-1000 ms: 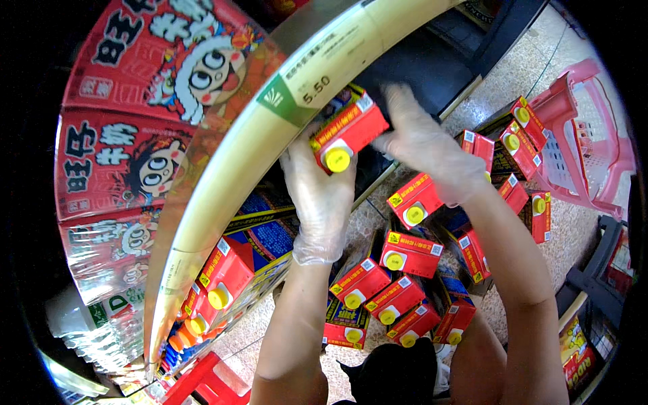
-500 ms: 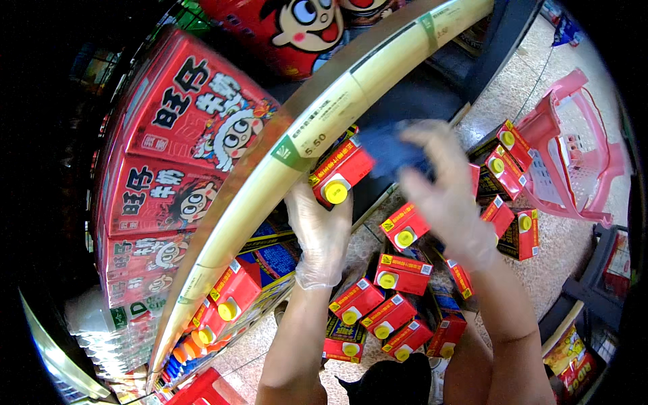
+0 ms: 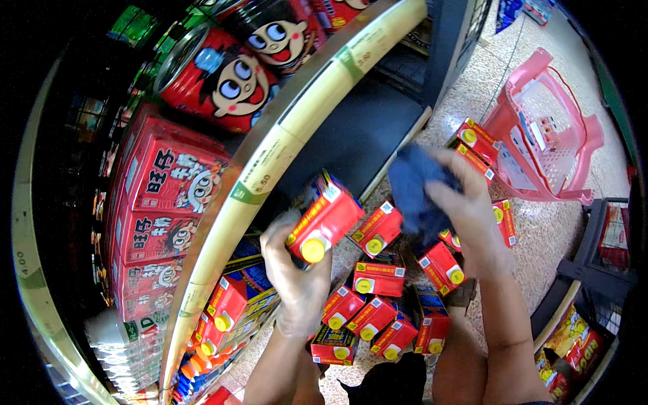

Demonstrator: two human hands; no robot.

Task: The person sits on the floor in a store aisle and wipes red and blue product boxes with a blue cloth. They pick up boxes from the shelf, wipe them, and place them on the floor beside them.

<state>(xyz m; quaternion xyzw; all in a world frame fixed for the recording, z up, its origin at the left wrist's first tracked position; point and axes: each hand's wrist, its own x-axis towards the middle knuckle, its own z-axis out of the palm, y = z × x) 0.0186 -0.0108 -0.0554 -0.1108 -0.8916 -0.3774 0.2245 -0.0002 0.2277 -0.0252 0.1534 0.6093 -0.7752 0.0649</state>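
My left hand [image 3: 297,293], in a clear thin glove, is closed around a red drink carton [image 3: 332,217] with a yellow cap. The carton is tilted, its capped end toward me, in front of the shelf edge. In my right hand [image 3: 466,219], gloved as well, is a crumpled dark blue cloth [image 3: 412,185], held apart from the carton. Below both hands, several similar red cartons [image 3: 379,278] stand close together on the floor, yellow caps showing. The cloth and right hand hide part of that group.
A dark bottom shelf [image 3: 337,148] lies behind a pale curved price rail [image 3: 287,142]. More red cartons [image 3: 226,300] stand on the shelf at left, below red boxes [image 3: 162,236] and large red cans [image 3: 226,81]. A pink basket [image 3: 540,128] sits on the floor at right.
The cloth was beside the carton and is now apart from it, lower. The left hand and carton have come lower and nearer. The whole view has shifted.
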